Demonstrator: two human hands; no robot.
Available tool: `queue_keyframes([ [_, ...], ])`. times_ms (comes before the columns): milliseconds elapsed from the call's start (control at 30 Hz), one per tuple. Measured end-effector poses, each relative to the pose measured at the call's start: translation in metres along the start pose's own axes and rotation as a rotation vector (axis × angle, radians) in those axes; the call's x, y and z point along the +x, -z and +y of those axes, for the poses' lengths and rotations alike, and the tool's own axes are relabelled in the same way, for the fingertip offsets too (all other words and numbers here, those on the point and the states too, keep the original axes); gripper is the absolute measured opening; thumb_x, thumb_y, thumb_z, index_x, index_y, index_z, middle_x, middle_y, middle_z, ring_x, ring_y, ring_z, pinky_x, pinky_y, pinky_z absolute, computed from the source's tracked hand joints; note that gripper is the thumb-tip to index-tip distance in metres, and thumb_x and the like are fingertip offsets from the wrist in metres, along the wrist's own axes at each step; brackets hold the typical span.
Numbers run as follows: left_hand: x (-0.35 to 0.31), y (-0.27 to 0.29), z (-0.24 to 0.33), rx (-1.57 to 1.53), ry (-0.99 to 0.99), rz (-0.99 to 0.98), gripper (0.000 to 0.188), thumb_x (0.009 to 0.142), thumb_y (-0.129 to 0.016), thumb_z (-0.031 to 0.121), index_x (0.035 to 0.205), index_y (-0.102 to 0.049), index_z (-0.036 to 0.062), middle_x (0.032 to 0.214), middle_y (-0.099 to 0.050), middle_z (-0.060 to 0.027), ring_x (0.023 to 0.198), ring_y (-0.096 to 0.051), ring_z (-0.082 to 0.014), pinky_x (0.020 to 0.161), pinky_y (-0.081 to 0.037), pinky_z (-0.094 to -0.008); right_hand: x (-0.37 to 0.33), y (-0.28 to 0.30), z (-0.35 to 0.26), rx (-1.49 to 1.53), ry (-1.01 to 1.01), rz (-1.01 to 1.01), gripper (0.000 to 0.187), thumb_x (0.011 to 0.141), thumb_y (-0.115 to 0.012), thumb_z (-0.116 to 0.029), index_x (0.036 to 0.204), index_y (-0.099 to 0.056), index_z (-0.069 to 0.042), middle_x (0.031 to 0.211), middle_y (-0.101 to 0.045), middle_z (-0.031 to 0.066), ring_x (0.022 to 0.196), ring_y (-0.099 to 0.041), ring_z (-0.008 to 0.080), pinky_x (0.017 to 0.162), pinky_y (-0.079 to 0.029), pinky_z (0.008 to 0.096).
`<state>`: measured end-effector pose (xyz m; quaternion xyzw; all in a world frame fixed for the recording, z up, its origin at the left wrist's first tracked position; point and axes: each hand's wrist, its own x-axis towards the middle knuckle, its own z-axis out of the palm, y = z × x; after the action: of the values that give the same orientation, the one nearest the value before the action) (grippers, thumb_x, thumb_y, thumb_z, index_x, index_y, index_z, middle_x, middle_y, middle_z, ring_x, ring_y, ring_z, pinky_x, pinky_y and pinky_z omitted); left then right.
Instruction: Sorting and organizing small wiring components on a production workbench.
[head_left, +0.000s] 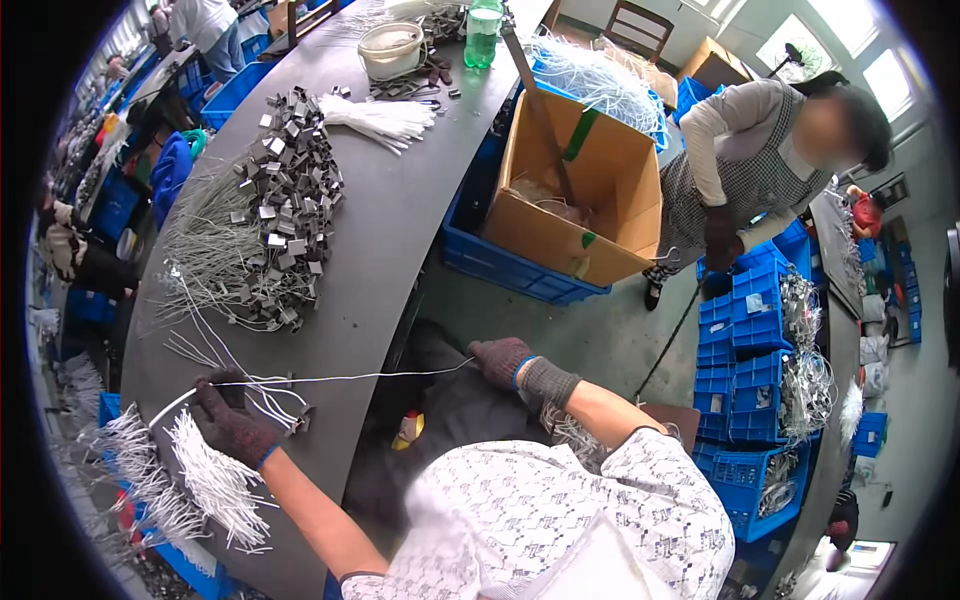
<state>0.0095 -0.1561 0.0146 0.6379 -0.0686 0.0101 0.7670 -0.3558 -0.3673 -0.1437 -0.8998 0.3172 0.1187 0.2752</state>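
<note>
My left fingers and right fingers, clamped on a white wire; white tubes beside the left.

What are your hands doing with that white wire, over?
Left hand gripping white wire over table. Right hand pinching it farther along, stretch between nearly straight. White tube bundle close beside left hand.

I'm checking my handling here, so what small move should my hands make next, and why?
Perhaps ease your dark-knit-gloved right hand slightly away from your similarly gloved left hand, since the thin white flexible strand between them bends near the right hand rather than running fully straight.
</note>
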Motion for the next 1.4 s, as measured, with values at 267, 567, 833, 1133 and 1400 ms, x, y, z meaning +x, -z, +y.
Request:
queue_keyframes([
  [267,-0.072,-0.002,-0.046,0.190,0.374,-0.532,0.020,0.101,-0.061,0.018,0.111,-0.064,0.0009,0.095,-0.071,-0.0087,0.084,-0.069,-0.0170,0.079,-0.058,-0.0317,0.000,-0.009,-0.011,-0.050,0.048,-0.060,0.026,0.089,-0.054,-0.015,0.111,-0.061,-0.005,0.102,-0.071,0.0229,0.099,-0.070,0.0406,0.080,-0.055,0.0513],
  [567,-0.039,-0.003,-0.017,0.027,0.193,-0.439,0.031,0.103,-0.060,0.030,0.097,-0.068,0.0003,0.093,-0.070,-0.0076,0.088,-0.067,-0.0166,0.081,-0.055,-0.0313,0.039,-0.002,-0.038,-0.140,0.149,-0.259,0.033,0.094,-0.056,-0.029,0.118,-0.067,-0.008,0.105,-0.072,0.0198,0.099,-0.070,0.0388,0.083,-0.055,0.0501],
  [833,-0.090,0.023,-0.067,0.403,-0.065,-0.598,0.019,0.101,-0.059,0.016,0.101,-0.071,0.0013,0.096,-0.070,-0.0053,0.090,-0.066,-0.0141,0.084,-0.053,-0.0308,0.062,0.025,-0.200,0.883,0.484,-0.078,0.027,0.089,-0.067,-0.013,0.114,-0.064,-0.005,0.105,-0.070,0.0198,0.100,-0.069,0.0348,0.080,-0.057,0.0403],
  [1133,-0.126,0.046,-0.067,0.524,0.140,-0.480,0.027,0.092,-0.069,0.028,0.096,-0.070,0.0017,0.090,-0.067,-0.0191,0.085,-0.069,-0.0349,0.074,-0.053,-0.0416,0.077,-0.033,-0.206,0.556,0.690,0.106,0.046,0.082,-0.076,-0.019,0.120,-0.055,-0.003,0.099,-0.071,0.0177,0.092,-0.071,0.0364,0.078,-0.056,0.0420],
  [1400,-0.040,0.113,-0.103,0.521,0.253,-0.549,0.047,0.094,-0.063,0.041,0.085,-0.068,-0.0041,0.074,-0.065,-0.0219,0.067,-0.062,-0.0300,0.070,-0.050,-0.0458,0.090,-0.027,-0.252,1.187,0.109,-0.310,0.033,0.099,-0.058,-0.025,0.120,-0.060,0.000,0.082,-0.070,0.0113,0.054,-0.057,0.0151,0.053,-0.048,0.0291],
])
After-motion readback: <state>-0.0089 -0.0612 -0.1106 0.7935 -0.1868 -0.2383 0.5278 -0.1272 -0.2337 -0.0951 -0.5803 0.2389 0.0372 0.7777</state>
